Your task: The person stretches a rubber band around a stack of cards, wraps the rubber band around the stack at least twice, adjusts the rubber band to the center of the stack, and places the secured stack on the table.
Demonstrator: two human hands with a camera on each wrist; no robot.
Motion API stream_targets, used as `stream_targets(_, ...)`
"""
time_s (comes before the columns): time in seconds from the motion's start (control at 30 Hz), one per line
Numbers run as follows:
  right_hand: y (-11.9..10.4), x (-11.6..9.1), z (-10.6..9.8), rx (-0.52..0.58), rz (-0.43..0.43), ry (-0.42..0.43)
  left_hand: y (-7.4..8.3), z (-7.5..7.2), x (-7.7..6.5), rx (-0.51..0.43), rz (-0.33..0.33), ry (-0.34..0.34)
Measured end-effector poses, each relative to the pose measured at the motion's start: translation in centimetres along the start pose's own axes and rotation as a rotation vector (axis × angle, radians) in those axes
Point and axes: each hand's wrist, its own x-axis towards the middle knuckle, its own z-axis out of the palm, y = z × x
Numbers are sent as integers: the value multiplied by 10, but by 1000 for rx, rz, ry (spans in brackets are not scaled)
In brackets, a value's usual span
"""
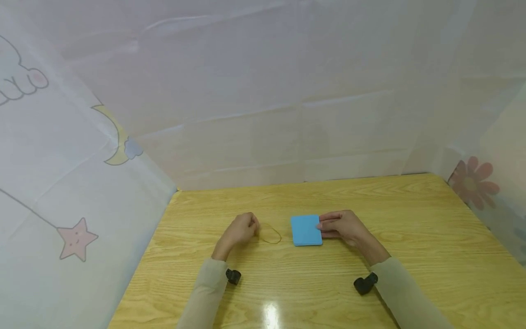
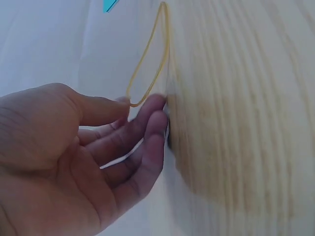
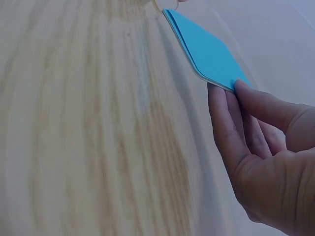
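Observation:
A thin yellow rubber band [image 1: 280, 237] hangs in a loop from my left hand [image 1: 243, 227], which pinches its near end between thumb and fingers. In the left wrist view the rubber band [image 2: 164, 54] stretches away from the fingertips as a narrow loop. To its right, my right hand [image 1: 344, 227] holds a small stack of blue square cards [image 1: 306, 230] by the right edge, thumb on top and fingers beneath. The right wrist view shows the stack [image 3: 204, 46] tilted and raised off the table, several thin layers along its edge. Band and cards are apart.
Both hands are over a wood-grain table [image 1: 263, 269]. A pale sheet [image 1: 263, 114] hangs behind it, and printed sheeting with a pink star [image 1: 78, 240] borders the left side. A printed flower [image 1: 472, 183] shows at the right. Each wrist carries a small black camera [image 1: 233, 276].

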Motion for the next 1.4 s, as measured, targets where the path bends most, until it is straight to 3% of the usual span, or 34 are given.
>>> stream_targets(0.2,-1,-3,1,-9,-11,-13,3,1,8,-123,64,-29)
stream_targets(0.33,-2,-6,2,-20,-31,-40,8,2,11,-180,68,-16)
stream_targets(0.6,-5,-12,6,-16,-36,-50,32,-1,8,-265,65,-67)
stream_targets(0.9,-8,-15,9,-3,-41,-48,45,-6,11,-340,59,-3)
stream_targets(1.4,-3,-16,24,46,-17,-24,51,2,22,-407,84,18)
